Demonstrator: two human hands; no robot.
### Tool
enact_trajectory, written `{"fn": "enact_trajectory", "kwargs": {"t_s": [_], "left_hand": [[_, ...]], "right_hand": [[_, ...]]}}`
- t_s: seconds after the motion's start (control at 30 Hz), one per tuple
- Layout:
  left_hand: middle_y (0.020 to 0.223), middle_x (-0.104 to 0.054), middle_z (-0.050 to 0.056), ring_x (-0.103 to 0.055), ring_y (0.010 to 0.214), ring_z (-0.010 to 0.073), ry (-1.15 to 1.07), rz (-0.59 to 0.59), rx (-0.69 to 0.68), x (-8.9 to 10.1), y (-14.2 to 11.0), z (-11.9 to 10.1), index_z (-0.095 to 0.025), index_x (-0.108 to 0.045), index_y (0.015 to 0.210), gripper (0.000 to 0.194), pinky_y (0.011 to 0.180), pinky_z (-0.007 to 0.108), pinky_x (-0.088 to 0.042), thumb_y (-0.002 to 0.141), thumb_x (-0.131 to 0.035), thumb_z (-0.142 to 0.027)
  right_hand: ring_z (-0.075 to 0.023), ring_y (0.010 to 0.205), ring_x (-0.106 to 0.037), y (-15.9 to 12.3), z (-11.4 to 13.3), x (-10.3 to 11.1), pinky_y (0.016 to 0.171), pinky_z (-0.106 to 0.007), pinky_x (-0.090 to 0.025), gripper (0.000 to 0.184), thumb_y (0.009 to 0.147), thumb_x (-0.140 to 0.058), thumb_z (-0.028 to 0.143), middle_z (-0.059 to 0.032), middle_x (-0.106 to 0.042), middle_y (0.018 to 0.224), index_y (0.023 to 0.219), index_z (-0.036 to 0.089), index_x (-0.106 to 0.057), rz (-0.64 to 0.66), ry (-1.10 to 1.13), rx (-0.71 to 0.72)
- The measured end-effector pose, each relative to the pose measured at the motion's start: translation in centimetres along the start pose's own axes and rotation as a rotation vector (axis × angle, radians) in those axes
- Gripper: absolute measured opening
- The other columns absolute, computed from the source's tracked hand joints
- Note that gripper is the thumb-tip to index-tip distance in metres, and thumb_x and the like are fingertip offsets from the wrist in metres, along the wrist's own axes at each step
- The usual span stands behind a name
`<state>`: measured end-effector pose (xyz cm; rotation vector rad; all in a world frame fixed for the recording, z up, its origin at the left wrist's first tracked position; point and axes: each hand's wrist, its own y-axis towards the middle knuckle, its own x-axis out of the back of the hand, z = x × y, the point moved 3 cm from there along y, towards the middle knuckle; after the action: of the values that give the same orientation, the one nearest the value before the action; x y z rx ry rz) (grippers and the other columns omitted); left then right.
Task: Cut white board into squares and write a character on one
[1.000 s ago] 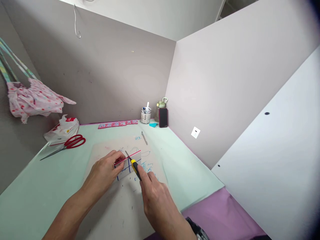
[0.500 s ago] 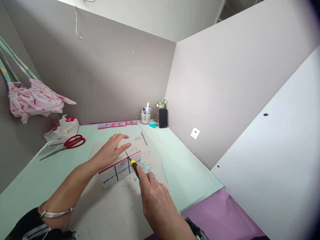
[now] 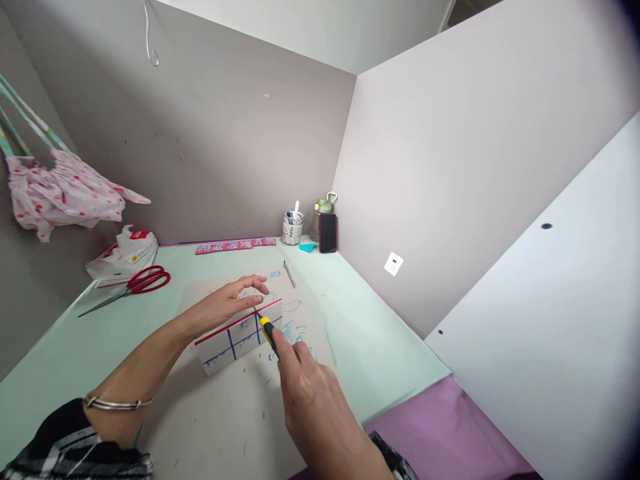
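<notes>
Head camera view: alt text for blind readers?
The right hand holds a yellow-and-black tool, its metal shaft across the red edge of a white board; the left hand hangs open nearby. Scissors lie left; a phone and jar stand behind.

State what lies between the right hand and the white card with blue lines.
In the head view, a yellow-and-black tool lies there: the right hand grips its handle, and its thin tip reaches the red edge of the white card.
</notes>
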<state>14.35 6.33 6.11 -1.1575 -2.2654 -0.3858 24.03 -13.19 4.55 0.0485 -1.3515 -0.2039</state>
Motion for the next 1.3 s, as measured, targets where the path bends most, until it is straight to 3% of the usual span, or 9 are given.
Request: {"fn": "enact_trajectory", "kwargs": {"t_s": [0.23,0.57,1.13,1.3], "left_hand": [[0.155,-0.044,0.002,-0.042,0.139,0.0319,-0.119,0.043,0.055,-0.4,0.4,1.0,-0.032,-0.065,0.113,0.042,0.116,0.052,-0.031,0.084,-0.057,-0.063],[0.153,-0.046,0.003,-0.038,0.142,0.0303,-0.168,0.043,0.073,-0.5,0.7,1.4,-0.03,-0.066,0.111,0.042,0.118,0.051,-0.027,0.084,-0.059,-0.061],[0.151,-0.05,0.005,-0.042,0.14,0.0293,-0.2,0.03,0.067,-0.8,0.9,2.0,-0.029,-0.067,0.109,0.044,0.118,0.051,-0.03,0.083,-0.058,-0.063],[0.149,-0.051,0.004,-0.042,0.14,0.0296,-0.209,0.036,0.067,-0.8,0.9,2.2,-0.029,-0.067,0.109,0.044,0.118,0.05,-0.031,0.083,-0.058,-0.063]], "right_hand": [[-0.0256,0.084,-0.067,-0.7,-0.3,0.0,0.075,-0.044,-0.058,0.076,0.084,-0.038,-0.008,-0.0136,-0.063,0.114,0.154,0.019,-0.026,0.018,0.05,-0.024],[-0.0259,0.08,-0.066,-0.4,-0.2,-0.5,0.07,-0.044,-0.058,0.068,0.089,-0.037,-0.004,-0.0137,-0.063,0.11,0.154,0.015,-0.026,-0.014,0.027,-0.001],[-0.0222,0.077,-0.066,-0.3,-0.4,-0.7,0.068,-0.037,-0.057,0.07,0.087,-0.037,-0.004,-0.0121,-0.063,0.106,0.153,0.017,-0.029,-0.067,0.032,0.022],[-0.0239,0.078,-0.067,-0.4,-0.4,-0.7,0.069,-0.04,-0.058,0.071,0.086,-0.037,-0.004,-0.0127,-0.063,0.108,0.154,0.017,-0.027,-0.034,0.042,0.011]]}}
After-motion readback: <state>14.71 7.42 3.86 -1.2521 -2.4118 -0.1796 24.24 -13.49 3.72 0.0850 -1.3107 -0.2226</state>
